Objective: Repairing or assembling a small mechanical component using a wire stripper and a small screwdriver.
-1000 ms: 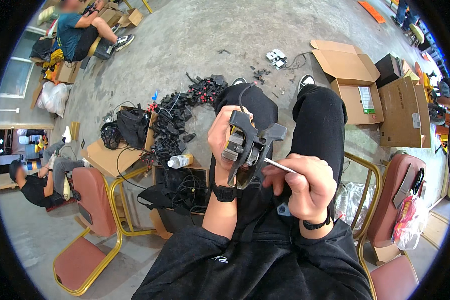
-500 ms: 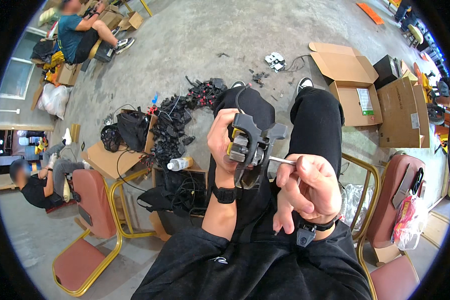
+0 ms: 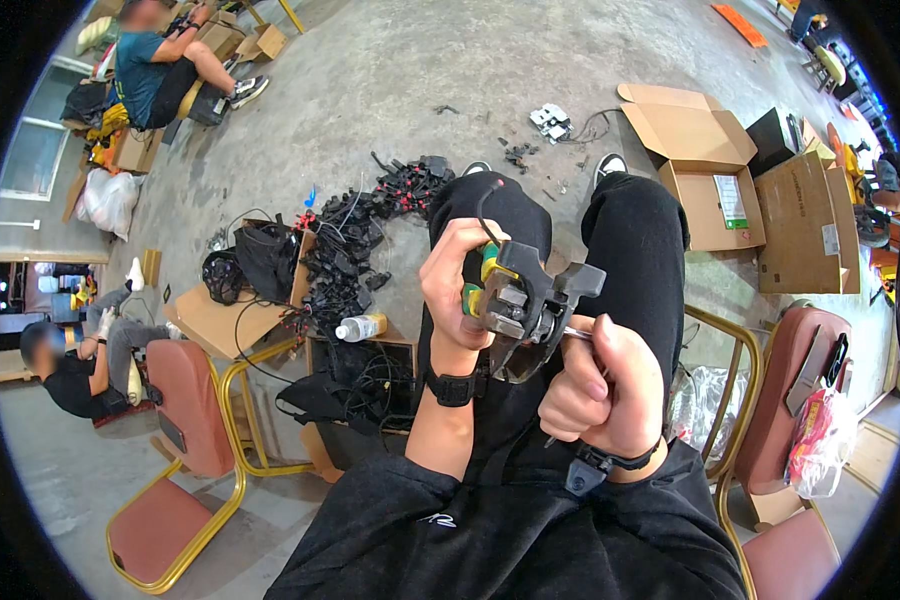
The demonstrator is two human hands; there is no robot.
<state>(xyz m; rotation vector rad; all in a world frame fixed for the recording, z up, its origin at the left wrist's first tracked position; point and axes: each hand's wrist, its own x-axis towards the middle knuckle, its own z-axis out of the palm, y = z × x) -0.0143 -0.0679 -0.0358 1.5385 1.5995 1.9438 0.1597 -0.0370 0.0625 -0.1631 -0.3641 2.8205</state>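
My left hand (image 3: 448,275) is closed around a pair of pliers (image 3: 473,299) with green and yellow handles. Their metal jaws press against a black plastic clamp-like part (image 3: 576,282), held above my lap; how far they grip it is hard to see. A thin black cable rises from behind this part. In my right hand (image 3: 615,385), curled with the thumb on top, is a thin metal rod like a hex key (image 3: 578,332). Its tip meets the right side of the black part, and most of its length is hidden by the fingers.
A heap of small black parts (image 3: 340,245) lies on the floor ahead to the left, near a clear bottle (image 3: 360,327) and a box of cables. An open cardboard box (image 3: 700,190) stands at the right. Chairs (image 3: 185,410) flank me; two people sit at the left.
The black part has tilted and shifted a little right, showing more of the pliers' handles. My right hand has turned and curled its fingers tighter, closer to the part.
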